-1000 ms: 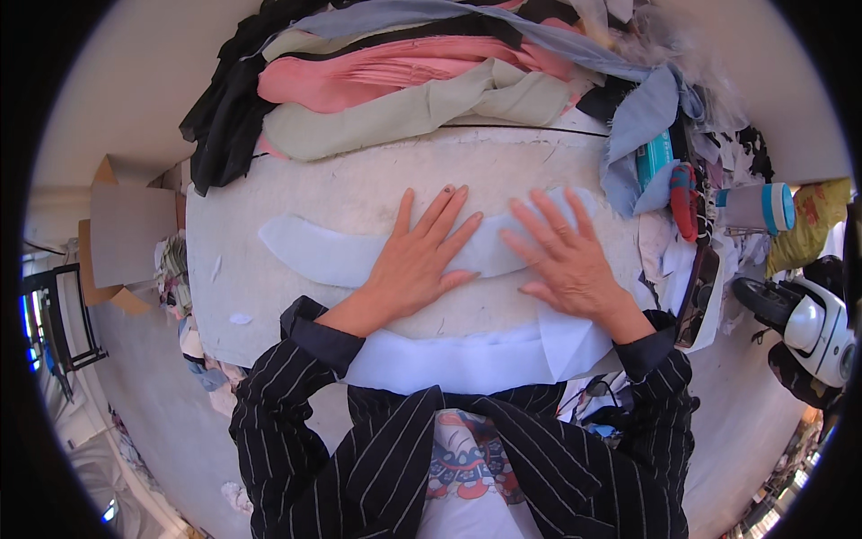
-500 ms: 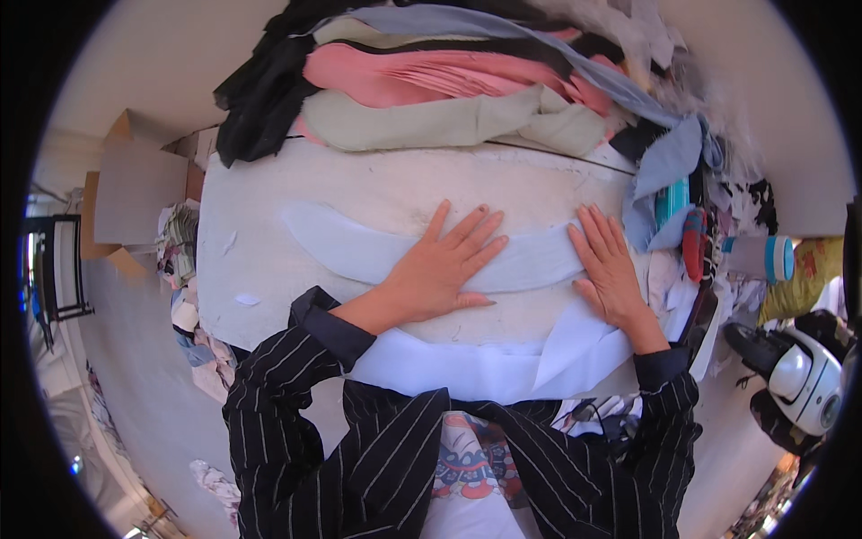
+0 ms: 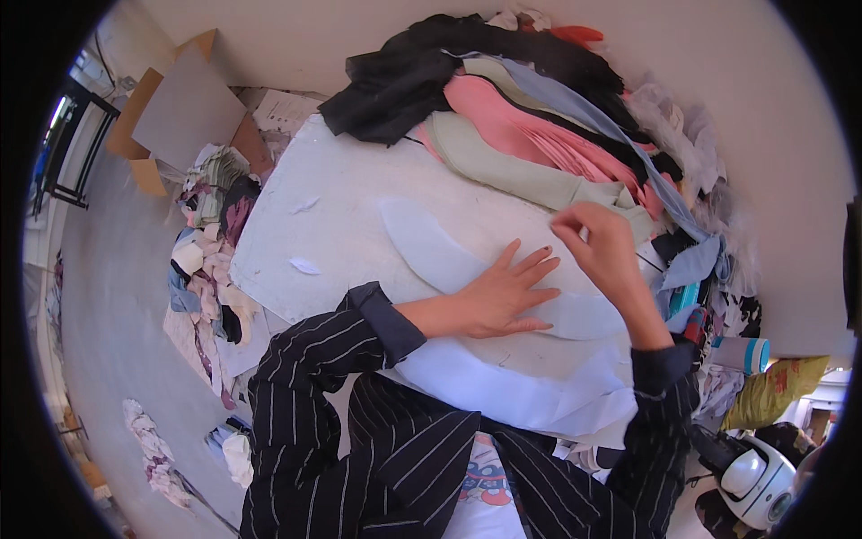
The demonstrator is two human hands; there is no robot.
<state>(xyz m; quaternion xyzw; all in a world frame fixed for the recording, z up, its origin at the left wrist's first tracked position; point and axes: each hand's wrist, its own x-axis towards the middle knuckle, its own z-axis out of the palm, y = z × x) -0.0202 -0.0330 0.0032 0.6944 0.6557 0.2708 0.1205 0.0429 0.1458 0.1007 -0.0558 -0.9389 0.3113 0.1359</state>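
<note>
My left hand [image 3: 503, 295] lies flat with spread fingers on a curved, pale blue fabric strip [image 3: 422, 238] on the white tabletop. The strip runs under the palm and on to the right, where it is fairly smooth. My right hand [image 3: 597, 242] is raised above the table, near the edge of a pale green fabric piece [image 3: 503, 171]. Its thumb and fingers are pinched together. Anything between them is too small to make out. Along the near edge, by my body, lies another pale fabric piece [image 3: 485, 386], folded over at its right end.
Pink [image 3: 530, 117] and black fabrics [image 3: 395, 94] are heaped at the far side. Fabric scraps [image 3: 215, 287] and a cardboard box [image 3: 189, 108] stand off to the left. To the right are a white-and-blue cylinder [image 3: 741, 354], a yellow bag [image 3: 777, 391] and a white machine [image 3: 759, 481].
My right hand has lifted off the strip and moved up and away, its fingers closing into a pinch. My left hand stays on the strip. The view has swung, shifting the table.
</note>
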